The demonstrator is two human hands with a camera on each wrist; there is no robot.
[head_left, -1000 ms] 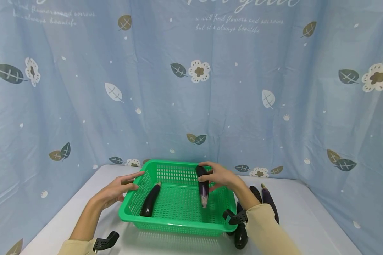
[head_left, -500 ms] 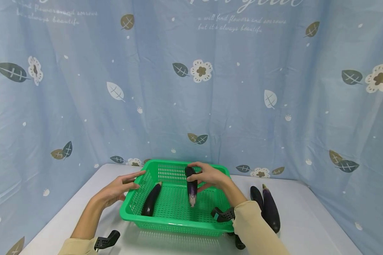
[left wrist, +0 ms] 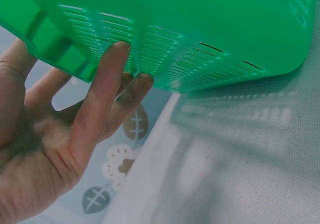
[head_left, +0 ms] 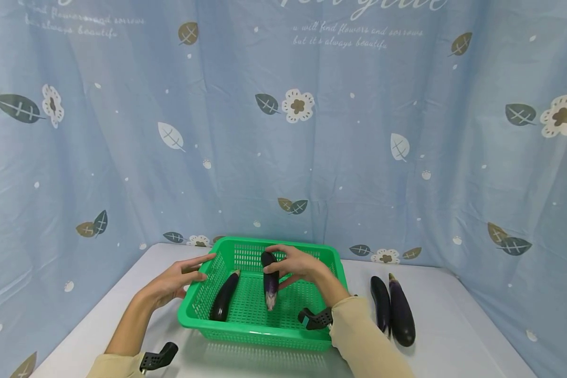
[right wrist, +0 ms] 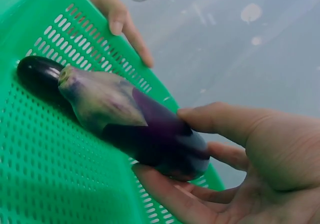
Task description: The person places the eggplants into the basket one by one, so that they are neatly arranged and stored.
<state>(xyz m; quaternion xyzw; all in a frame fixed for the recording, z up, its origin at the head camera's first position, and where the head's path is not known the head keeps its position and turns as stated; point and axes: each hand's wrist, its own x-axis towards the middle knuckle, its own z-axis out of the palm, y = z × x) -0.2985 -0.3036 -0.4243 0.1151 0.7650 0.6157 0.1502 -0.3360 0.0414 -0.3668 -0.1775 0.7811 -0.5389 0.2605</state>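
A green slotted plastic basket (head_left: 264,332) stands on the table, and my left hand (head_left: 172,283) grips its left rim. Several fingers of that hand (left wrist: 95,114) press the basket's outer wall in the left wrist view. My right hand (head_left: 295,265) holds a dark purple eggplant (head_left: 271,286) over the middle of the basket, its pale stem end pointing toward me. In the right wrist view, thumb and fingers pinch this eggplant (right wrist: 150,129) near its blunt end. Another eggplant (head_left: 224,296) lies along the basket's left side, partly hidden behind the held one in the right wrist view.
To the basket's right, two eggplants lie side by side on the white table (head_left: 449,325): a slimmer one (head_left: 380,304) and a thicker one (head_left: 401,315). My right sleeve (head_left: 364,336) covers part of the table there. A blue patterned curtain (head_left: 283,157) hangs behind.
My right hand has moved left with the eggplant, from the basket's right side to its middle. The left hand has stayed on the rim. My sleeve now hides eggplants seen earlier beside the basket.
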